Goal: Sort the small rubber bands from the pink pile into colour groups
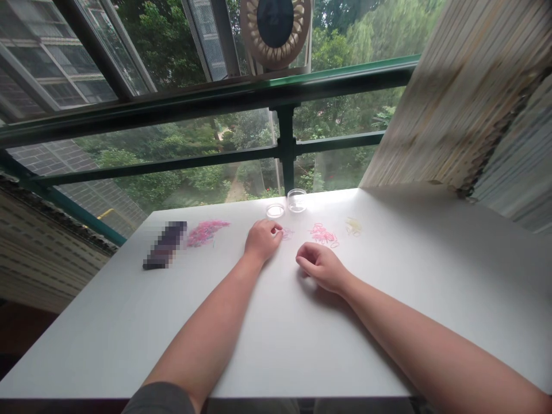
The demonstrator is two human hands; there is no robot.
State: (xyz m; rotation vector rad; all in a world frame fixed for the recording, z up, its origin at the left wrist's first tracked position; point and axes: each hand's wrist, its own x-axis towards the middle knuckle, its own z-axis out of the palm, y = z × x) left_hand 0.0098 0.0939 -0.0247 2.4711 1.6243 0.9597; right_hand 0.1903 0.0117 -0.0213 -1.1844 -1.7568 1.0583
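My left hand (263, 238) rests on the white table with its thumb and fingers drawn together. Its fingertips are at a small pile of pale purple rubber bands (287, 233); whether a band is pinched between them is too small to see. To the right and nearer to me, my right hand (321, 265) is closed, fingers curled inward, and their tips are hidden. Beyond it lies a pile of pink rubber bands (324, 234), with a few yellowish bands (353, 226) further right. A larger mixed heap of mostly pink bands (207, 233) spreads out left of my left hand.
A clear round tub (296, 200) and a round clear lid (275, 211) stand at the table's (267, 345) far edge. On the left lies a dark, pixelated oblong object (166, 244). Behind are a green railing (284, 146), a fan (276, 31) and a curtain (431, 109).
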